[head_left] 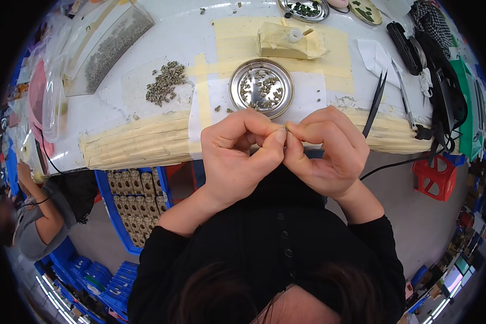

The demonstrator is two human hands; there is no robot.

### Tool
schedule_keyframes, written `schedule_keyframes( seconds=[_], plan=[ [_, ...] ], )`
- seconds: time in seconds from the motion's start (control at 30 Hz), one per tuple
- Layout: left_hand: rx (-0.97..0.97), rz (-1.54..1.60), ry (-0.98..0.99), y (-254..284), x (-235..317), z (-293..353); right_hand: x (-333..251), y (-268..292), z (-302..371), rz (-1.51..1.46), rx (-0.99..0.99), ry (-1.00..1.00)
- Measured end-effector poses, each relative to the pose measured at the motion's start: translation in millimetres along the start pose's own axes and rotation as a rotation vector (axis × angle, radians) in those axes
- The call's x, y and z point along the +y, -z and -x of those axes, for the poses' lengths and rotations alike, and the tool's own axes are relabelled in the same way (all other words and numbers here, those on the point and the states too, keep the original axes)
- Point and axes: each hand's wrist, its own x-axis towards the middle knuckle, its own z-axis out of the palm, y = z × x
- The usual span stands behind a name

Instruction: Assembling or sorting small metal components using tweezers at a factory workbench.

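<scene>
My left hand [245,154] and my right hand [326,151] meet fingertip to fingertip just off the table's front edge. Both are closed in a pinch around a tiny dark piece [286,129]; most of it is hidden by the fingers, and its kind cannot be made out. Right beyond them stands a round metal dish [233,86] with many small grey-green pieces scattered in it. A heap of similar small pieces [166,82] lies to the left of the dish. Black tweezers [375,102] rest to the right of my right hand.
A clear tray of grey bits [116,51] is at the far left. Behind the dish sits a tape-covered block [286,43] with a small white cup. A metal tool [402,92] and a black pouch [405,47] lie right. Below are a red stool [435,178] and a blue crate [125,229]. Another person [43,221] sits left.
</scene>
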Motion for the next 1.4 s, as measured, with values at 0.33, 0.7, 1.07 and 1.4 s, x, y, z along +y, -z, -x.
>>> schedule_keyframes(
  seconds=[0.33, 0.7, 1.07, 1.4],
  plan=[
    [-0.066, -0.712, -0.572, 12, 8, -12, 4, 6, -7, -0.039, -0.069, 0.038],
    [-0.151, -0.991, -0.875, 17, 10, -22, 4, 17, -17, 0.038, -0.209, 0.109],
    [0.012, -0.893, -0.903, 11, -5, -17, -2, -2, -6, -0.050, 0.006, -0.041],
    [-0.087, -1.066, -1.098, 20, 1, -24, -1, 5, -10, -0.107, -0.050, -0.081]
  ],
)
